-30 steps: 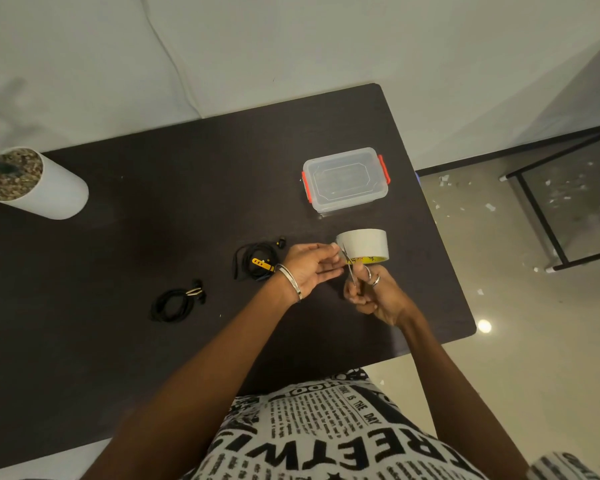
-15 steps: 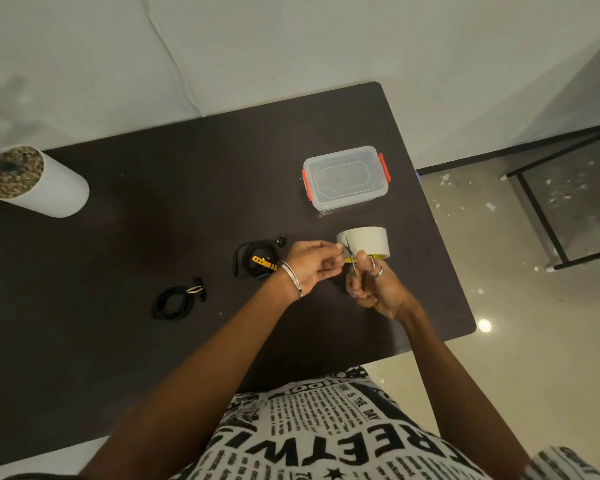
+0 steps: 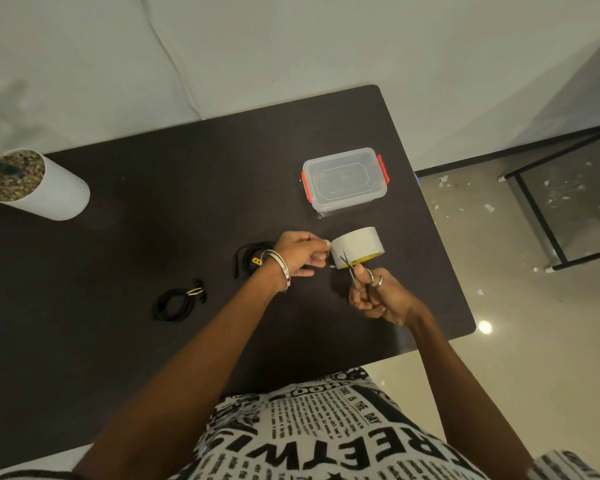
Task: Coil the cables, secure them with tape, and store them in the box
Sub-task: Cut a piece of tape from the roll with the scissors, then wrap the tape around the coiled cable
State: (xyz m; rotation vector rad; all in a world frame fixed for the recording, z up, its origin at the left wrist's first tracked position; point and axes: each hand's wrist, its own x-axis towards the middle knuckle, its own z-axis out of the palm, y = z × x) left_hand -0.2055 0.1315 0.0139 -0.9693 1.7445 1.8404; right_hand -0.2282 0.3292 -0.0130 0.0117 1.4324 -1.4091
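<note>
A white tape roll [image 3: 359,244] lies on its side on the dark table [image 3: 153,220]. My left hand [image 3: 300,252] pinches the tape's loose end just left of the roll. My right hand [image 3: 378,294] grips small scissors [image 3: 349,270] whose blades point up at the roll's near edge. A black coiled cable with a yellow tag [image 3: 252,258] lies partly hidden behind my left wrist. A second black coiled cable [image 3: 179,301] rests further left. The clear plastic box with orange clips [image 3: 343,180] stands closed beyond the roll.
A white cylindrical pot filled with pebbles [image 3: 32,185] stands at the table's far left corner. A black metal frame [image 3: 548,216] stands on the tiled floor to the right. The table's right edge runs close to my right hand.
My left hand has shifted a little left, drawing the tape end away from the roll. The scissors stay at the roll's near edge, blades now apart.
</note>
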